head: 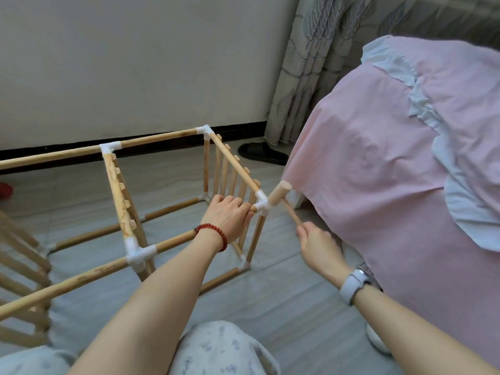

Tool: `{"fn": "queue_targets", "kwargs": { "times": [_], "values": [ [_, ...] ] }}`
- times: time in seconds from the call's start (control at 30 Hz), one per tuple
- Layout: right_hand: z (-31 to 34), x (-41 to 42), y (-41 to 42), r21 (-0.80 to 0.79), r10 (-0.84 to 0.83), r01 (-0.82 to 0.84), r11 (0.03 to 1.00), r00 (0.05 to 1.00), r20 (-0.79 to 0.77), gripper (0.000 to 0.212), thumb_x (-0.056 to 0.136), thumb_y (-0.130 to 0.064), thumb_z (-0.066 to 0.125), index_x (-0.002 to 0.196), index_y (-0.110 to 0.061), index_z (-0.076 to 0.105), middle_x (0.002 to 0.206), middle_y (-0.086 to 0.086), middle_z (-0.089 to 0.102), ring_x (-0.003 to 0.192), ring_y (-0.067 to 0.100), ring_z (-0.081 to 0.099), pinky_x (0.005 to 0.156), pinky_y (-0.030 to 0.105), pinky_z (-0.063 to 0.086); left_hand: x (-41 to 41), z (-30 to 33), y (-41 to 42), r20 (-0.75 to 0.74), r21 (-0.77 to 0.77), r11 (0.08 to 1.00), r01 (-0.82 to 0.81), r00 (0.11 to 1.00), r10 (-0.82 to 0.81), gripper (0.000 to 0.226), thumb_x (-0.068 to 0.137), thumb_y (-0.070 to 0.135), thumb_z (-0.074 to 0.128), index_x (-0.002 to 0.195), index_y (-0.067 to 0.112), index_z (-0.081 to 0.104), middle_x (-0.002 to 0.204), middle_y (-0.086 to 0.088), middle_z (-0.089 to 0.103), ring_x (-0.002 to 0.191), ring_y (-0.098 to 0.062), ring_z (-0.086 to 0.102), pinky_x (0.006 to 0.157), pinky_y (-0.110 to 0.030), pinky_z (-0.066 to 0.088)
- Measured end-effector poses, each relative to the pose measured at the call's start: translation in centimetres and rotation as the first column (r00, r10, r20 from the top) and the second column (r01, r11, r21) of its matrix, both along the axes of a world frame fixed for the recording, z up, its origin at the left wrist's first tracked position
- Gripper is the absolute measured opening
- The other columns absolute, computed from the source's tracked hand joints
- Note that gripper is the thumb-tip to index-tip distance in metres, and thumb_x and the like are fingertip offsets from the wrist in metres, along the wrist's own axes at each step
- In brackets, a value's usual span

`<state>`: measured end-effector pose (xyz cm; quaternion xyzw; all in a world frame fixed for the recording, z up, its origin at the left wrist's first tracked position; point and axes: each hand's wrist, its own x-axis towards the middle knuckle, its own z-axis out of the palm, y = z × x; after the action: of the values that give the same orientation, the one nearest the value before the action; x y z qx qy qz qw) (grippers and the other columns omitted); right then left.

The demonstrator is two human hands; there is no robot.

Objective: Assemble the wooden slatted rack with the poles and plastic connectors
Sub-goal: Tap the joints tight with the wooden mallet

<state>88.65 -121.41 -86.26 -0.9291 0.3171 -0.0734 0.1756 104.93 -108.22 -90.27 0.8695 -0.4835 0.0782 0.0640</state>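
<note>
- Wooden rack frame [162, 201]: we log it standing on the grey tiled floor [284, 301], a box of round poles joined by white plastic connectors; its long axis runs from lower left to upper right, out of view at the left edge
- Near top pole [81, 280]: we record it slanting from the lower left edge up toward the right, through a white three-way connector [140, 254] and on under our left hand
- Slatted end panel [232, 174]: slats upright, its top rail running from the far corner connector [204, 131] toward us and down to the near corner connector [262, 205]
- Left hand [230, 212]: arm stretched forward from lower left, red bead bracelet [213, 232] at the wrist; fingers curled over the near top pole just beside the near corner connector, gripping it
- Wooden mallet [280, 194]: head against the right side of the near corner connector, handle slanting down and right into our right hand
- Right hand [316, 243]: arm entering from lower right, white watch [354, 285] on the wrist; fingers clenched round the end of the mallet handle
- Bed with pink sheet [378, 158]: to the right of the rack, near the mallet
- Black slipper [262, 152]: on the floor beyond the rack, by the curtain [311, 63]
- Second slatted panel [19, 266]: at the left edge, partly cut off
</note>
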Motion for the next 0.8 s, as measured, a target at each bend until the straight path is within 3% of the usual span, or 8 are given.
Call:
{"fn": "queue_targets", "kwargs": {
  "times": [0.07,0.13,0.17,0.3,0.43,0.5,0.67,0.8],
  "values": [
    [0.4,0.6,-0.8,0.009,-0.031,0.029,1.0,0.968,0.251,0.021,0.099,-0.021,0.041,0.097,-0.006,0.056,0.082,0.018,0.063,0.077,0.04,0.057,0.061,0.036,0.033,0.2,-0.1,-0.1,0.0,-0.01,1.0,0.003,1.0,-0.003,0.035,0.1,0.039,0.024,0.11,0.025,0.054,0.094,0.006,0.058,0.085,-0.014,0.052,0.083,-0.031,0.037],
    [1.9,0.9,-0.7,-0.044,-0.039,0.081,0.996,0.804,0.593,0.018,0.097,-0.022,0.045,0.092,-0.008,0.055,0.06,0.002,0.053,0.052,0.028,0.047,0.051,0.031,0.026,0.4,-0.1,-0.2,-0.014,-0.017,1.0,-0.003,1.0,0.002,0.034,0.1,0.039,0.024,0.109,0.026,0.055,0.092,0.007,0.057,0.084,-0.014,0.052,0.083,-0.031,0.037],
    [2.0,0.8,-0.5,-0.052,-0.036,0.087,0.995,0.782,0.623,0.019,0.096,-0.024,0.043,0.091,-0.009,0.054,0.057,-0.002,0.05,0.048,0.023,0.045,0.048,0.03,0.025,0.4,-0.1,-0.2,-0.026,-0.015,1.0,-0.005,1.0,0.005,0.034,0.1,0.04,0.025,0.108,0.026,0.055,0.091,0.007,0.057,0.084,-0.015,0.052,0.084,-0.031,0.037],
    [-1.4,-0.5,0.9,-0.038,0.007,-0.006,0.999,1.0,0.02,0.022,0.099,-0.028,0.037,0.1,-0.012,0.052,0.086,0.016,0.065,0.083,0.04,0.058,0.059,0.035,0.029,0.1,-0.4,-0.2,-0.021,-0.029,1.0,-0.007,1.0,0.006,0.034,0.099,0.039,0.025,0.107,0.026,0.056,0.089,0.006,0.057,0.084,-0.016,0.052,0.084,-0.032,0.036],
    [-0.2,0.1,0.8,0.029,0.069,-0.09,0.996,0.904,0.421,0.015,0.097,-0.021,0.043,0.085,-0.018,0.05,0.055,-0.004,0.05,0.051,0.018,0.047,0.051,0.037,0.032,0.5,0.1,-0.4,-0.073,0.009,1.0,0.003,0.997,-0.002,0.032,0.097,0.04,0.031,0.108,0.026,0.058,0.092,0.006,0.055,0.088,-0.015,0.051,0.088,-0.033,0.033],
    [0.1,1.1,1.3,0.076,0.152,-0.202,0.976,0.893,0.423,0.017,0.097,-0.02,0.044,0.082,-0.025,0.048,0.052,-0.008,0.045,0.048,0.01,0.043,0.049,0.035,0.033,0.7,0.9,0.6,-0.15,0.039,0.999,0.018,0.989,-0.012,0.032,0.096,0.041,0.035,0.111,0.025,0.058,0.098,0.004,0.054,0.095,-0.017,0.05,0.093,-0.034,0.031],
    [-1.2,5.5,5.4,0.287,0.213,-0.322,0.902,0.911,0.353,0.019,0.099,-0.019,0.038,0.084,-0.023,0.048,0.072,-0.002,0.058,0.07,0.023,0.057,0.07,0.047,0.048,3.2,3.8,7.8,-0.111,0.109,0.993,0.038,0.993,-0.026,0.042,0.094,0.046,0.039,0.128,0.023,0.049,0.119,0.001,0.05,0.107,-0.017,0.046,0.091,-0.032,0.038],
    [-2.2,9.8,11.2,0.15,0.326,-0.427,0.892,0.835,0.443,0.019,0.098,-0.015,0.039,0.092,-0.012,0.057,0.088,0.006,0.06,0.087,0.022,0.053,0.08,0.036,0.039,3.8,4.7,17.5,-0.156,0.043,0.99,-0.136,0.978,0.141,0.043,0.094,0.044,0.042,0.129,0.022,0.049,0.121,0.001,0.05,0.105,-0.016,0.048,0.088,-0.032,0.046]
  ]
}}
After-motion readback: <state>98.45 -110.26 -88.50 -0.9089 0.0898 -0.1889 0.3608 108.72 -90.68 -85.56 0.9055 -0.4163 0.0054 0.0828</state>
